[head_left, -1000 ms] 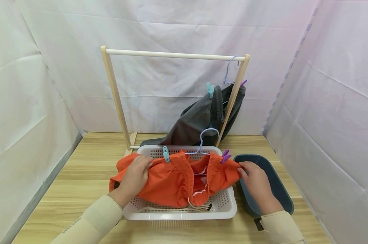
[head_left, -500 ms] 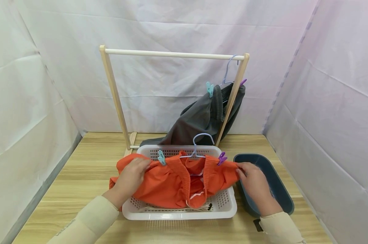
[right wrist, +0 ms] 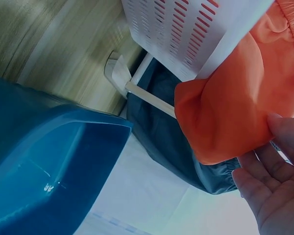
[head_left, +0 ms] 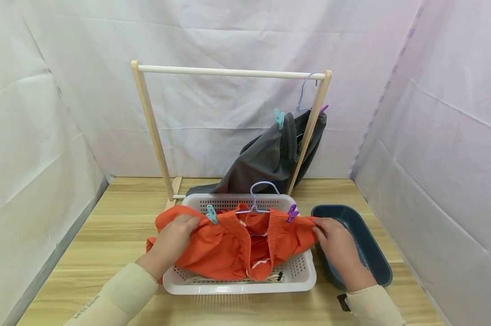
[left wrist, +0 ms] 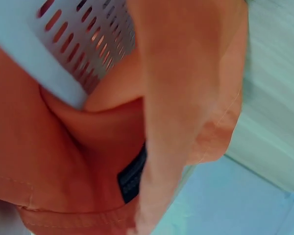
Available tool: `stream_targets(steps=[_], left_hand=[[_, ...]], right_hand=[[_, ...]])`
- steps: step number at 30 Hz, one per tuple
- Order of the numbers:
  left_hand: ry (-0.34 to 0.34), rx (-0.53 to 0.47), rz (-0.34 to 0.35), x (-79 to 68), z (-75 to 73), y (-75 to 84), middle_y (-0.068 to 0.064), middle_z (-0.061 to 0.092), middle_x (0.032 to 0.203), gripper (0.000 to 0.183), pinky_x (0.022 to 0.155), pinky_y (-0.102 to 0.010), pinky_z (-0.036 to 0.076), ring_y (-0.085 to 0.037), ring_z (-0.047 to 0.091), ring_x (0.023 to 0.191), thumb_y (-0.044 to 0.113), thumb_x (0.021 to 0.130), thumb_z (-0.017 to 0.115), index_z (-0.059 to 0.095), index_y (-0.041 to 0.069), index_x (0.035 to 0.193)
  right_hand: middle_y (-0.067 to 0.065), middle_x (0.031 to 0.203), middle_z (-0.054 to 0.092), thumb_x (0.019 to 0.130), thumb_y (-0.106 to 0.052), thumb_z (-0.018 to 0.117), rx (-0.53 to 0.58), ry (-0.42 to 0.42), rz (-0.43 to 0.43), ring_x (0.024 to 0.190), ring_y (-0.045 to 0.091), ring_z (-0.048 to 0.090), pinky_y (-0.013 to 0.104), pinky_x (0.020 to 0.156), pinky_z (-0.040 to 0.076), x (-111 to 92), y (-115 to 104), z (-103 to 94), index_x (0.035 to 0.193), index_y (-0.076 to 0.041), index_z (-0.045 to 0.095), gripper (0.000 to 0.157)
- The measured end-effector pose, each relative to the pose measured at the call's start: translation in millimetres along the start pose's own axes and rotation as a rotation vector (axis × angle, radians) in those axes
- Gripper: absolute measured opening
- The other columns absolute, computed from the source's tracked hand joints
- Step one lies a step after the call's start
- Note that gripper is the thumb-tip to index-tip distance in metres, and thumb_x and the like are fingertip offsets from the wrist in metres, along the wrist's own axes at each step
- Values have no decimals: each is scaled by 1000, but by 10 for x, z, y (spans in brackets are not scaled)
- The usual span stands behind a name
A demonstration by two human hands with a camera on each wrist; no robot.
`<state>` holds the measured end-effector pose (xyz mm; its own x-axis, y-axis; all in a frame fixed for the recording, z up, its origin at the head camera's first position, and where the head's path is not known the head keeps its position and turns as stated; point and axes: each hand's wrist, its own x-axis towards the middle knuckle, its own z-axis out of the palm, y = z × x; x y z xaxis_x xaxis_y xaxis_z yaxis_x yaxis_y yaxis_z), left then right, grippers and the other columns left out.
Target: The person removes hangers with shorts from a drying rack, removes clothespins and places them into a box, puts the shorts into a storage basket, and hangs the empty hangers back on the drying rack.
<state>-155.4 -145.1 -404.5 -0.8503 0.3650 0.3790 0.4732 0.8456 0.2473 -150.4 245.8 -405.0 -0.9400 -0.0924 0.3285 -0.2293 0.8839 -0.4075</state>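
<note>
I have the orange elastic-waist garment (head_left: 216,251) over the white perforated basket (head_left: 239,288): the right hand (head_left: 336,240) pinches its 3 o'clock end, the left hand (head_left: 173,237) seemingly its 9 o'clock side, fingertips unclear on my feed.

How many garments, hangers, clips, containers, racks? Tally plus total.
Garments: 2 (orange garment, grey garment)
Hangers: 2 (front hanger, rear hanger)
Clips: 4 (2 teal clips, 2 purple clips)
Containers: 2 (white basket, blue tub)
Rack: 1
Total: 11
</note>
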Motion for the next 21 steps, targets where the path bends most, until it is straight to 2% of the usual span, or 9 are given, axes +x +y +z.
stream_targets(steps=[4,8,14,21], left_hand=[[-63,7,-26,25,-21,35,-6,66,96,20,82,-39,56,-23,61,94,-6,87,64,67,5,103],[-97,76,-18,52,-27,80,-6,65,89,17,77,-38,57,-24,61,88,-7,85,65,66,3,99],[-80,122,19,41,4,109,-4,61,82,18,69,-34,57,-21,58,81,-9,81,67,64,4,92],[-89,104,27,10,19,97,-2,62,85,18,73,-33,56,-19,57,84,-5,82,70,64,6,95]], right_hand=[[21,111,66,88,-6,68,-6,-3,8,102,39,61,54,89,50,-3,-13,-3,115,2,66,28],[21,112,65,89,-7,67,-4,-33,35,101,38,61,54,88,51,1,-30,-31,117,2,66,29],[21,110,65,89,-9,68,3,-61,54,96,35,61,53,86,52,18,-46,-75,115,3,66,29],[21,116,64,88,-14,70,57,-68,29,102,37,61,52,87,52,36,-86,-72,119,3,64,35]])
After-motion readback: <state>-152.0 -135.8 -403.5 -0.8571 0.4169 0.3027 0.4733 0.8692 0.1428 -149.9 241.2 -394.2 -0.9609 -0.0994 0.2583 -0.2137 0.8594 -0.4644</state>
